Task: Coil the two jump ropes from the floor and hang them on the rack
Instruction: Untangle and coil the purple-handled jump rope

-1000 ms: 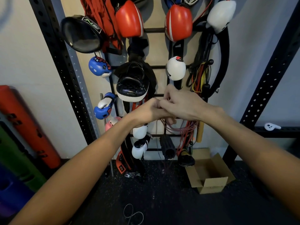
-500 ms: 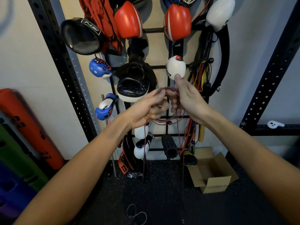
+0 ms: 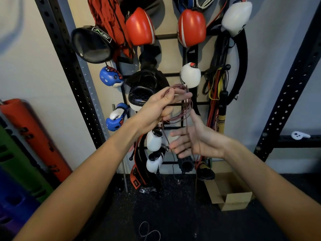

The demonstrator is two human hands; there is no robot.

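A thin reddish-brown jump rope (image 3: pixel 184 105) hangs in several loops from my left hand (image 3: pixel 159 106), which is closed on the top of the coil in front of the black wall rack (image 3: pixel 166 36). Loose strands drop down past my right hand (image 3: pixel 192 141), which is below the coil with palm up and fingers spread; a strand lies across it. A second, pale thin rope (image 3: pixel 147 232) lies looped on the dark floor near the bottom edge.
The rack is crowded with red, white and blue boxing gloves (image 3: pixel 139 26), a black pad (image 3: pixel 144 91) and a bundle of cords (image 3: pixel 217 84). An open cardboard box (image 3: pixel 229 192) stands on the floor at right. Black perforated uprights (image 3: pixel 69 66) flank the rack; coloured rolls (image 3: pixel 34 136) lean at left.
My hands were together at the rope; now my right hand has dropped lower and opened, while my left hand has lifted the coil slightly and keeps its hold.
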